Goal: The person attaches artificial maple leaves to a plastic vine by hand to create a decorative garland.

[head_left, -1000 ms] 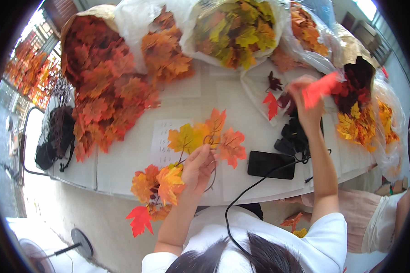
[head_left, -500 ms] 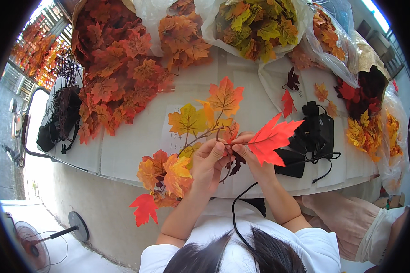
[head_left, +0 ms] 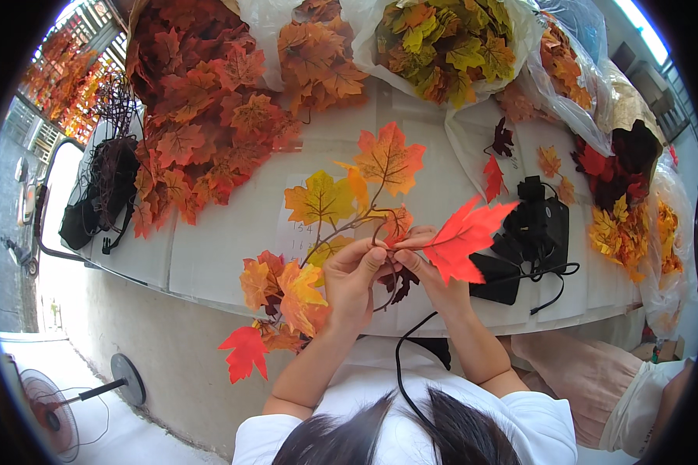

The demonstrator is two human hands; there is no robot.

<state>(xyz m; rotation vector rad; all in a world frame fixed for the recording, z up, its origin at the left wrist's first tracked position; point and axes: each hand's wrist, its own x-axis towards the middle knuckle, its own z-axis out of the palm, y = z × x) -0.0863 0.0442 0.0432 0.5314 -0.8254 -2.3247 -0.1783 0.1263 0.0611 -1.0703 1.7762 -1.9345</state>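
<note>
Pinching, in the head view, a thin brown-stemmed garland of yellow, orange and red fabric-looking maple leaves (head_left: 301,291) between the closed thumb and fingers of the left hand (head_left: 349,279). Gripping a bright red pointed maple leaf (head_left: 471,242) near its base with the right hand (head_left: 438,287), close beside the left. Holding both over the near side of a pale, sheet-covered worktop (head_left: 225,232), just left of a flat black rectangular device (head_left: 496,279). Facing heaped red-orange leaves (head_left: 209,101) and, farther right, a white plastic bag (head_left: 366,54) of yellow-green leaves (head_left: 450,58).
</note>
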